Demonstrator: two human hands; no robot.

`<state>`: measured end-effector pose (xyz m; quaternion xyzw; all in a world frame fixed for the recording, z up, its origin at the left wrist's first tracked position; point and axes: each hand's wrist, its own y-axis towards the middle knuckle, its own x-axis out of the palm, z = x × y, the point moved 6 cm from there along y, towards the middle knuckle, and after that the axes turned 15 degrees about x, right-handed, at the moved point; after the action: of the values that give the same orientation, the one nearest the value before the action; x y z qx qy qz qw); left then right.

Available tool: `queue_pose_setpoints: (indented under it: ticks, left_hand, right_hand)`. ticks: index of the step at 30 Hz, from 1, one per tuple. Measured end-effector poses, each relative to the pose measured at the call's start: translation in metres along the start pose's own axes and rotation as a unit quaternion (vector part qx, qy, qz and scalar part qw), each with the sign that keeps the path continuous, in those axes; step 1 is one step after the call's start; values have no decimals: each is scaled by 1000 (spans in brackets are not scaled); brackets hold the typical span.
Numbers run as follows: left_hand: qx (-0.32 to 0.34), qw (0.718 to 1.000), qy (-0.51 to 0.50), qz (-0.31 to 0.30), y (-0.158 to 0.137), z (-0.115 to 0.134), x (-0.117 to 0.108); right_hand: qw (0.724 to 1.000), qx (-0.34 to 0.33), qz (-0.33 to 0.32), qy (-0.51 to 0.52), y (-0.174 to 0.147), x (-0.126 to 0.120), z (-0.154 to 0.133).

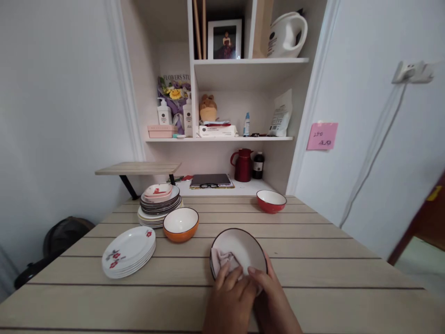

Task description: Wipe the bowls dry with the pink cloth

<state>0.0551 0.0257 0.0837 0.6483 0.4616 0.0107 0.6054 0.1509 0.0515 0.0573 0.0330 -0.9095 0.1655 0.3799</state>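
Observation:
A white bowl [245, 246] with a dark rim is tilted toward me at the front middle of the table. My right hand [274, 290] grips its right side, thumb over the rim and fingers behind. Inside the bowl, my left hand [229, 294] presses a pale pinkish cloth [222, 260] against the inner wall, fingers bent over it. The underside of the bowl is hidden. Nearby to the left is an orange bowl [181, 225] with a white inside. A red bowl [271, 202] sits farther back on the right.
White plates with red flowers [128, 253] are stacked on the left. Behind them stands a taller pile of dark-edged plates [160, 206] topped by small pink dishes [158, 190], beside a raised wooden stand [139, 168]. A red jug [243, 164] and a laptop [210, 179] lie beyond the table [320, 269].

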Motion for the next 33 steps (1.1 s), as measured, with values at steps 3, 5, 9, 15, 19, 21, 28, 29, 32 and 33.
queue_pose_setpoints:
  ticks: [3,5,9,15,19,21,28,29,32,33]
  left_hand:
    - [73,992,-22,-97,-2,0,-1]
    - [109,986,-20,-121,-3,-4,-11]
    - [144,980,-8,-136,-3,-14,-29]
    - [147,986,38,-71,-11,-29,-39]
    - [133,988,69,-34,-15,-28,-41]
    - [124,989,80,-28,-13,-23,-41]
    - [51,995,75,52,0,6,-25]
    - [38,996,66,52,1,9,-20]
    - [5,998,44,41,0,15,-8]
    - [3,999,36,31,0,16,-6]
  right_hand:
    - [1000,-11,-15,-2,-1,2,-1]
    - [1000,-14,-21,-6,-2,4,-2]
    - [999,-19,-33,-16,-4,7,-3]
    - [996,-38,-35,-72,-4,6,-2]
    - [995,-45,-35,-82,-3,7,-3]
    - [995,-39,-39,-79,-4,9,-3]
    - [994,-35,-44,-96,-4,6,-3]
    - [995,-29,-42,-87,-4,5,-2]
    - [998,-6,-29,-47,-5,3,2]
    - [999,-2,-26,-34,-5,3,3]
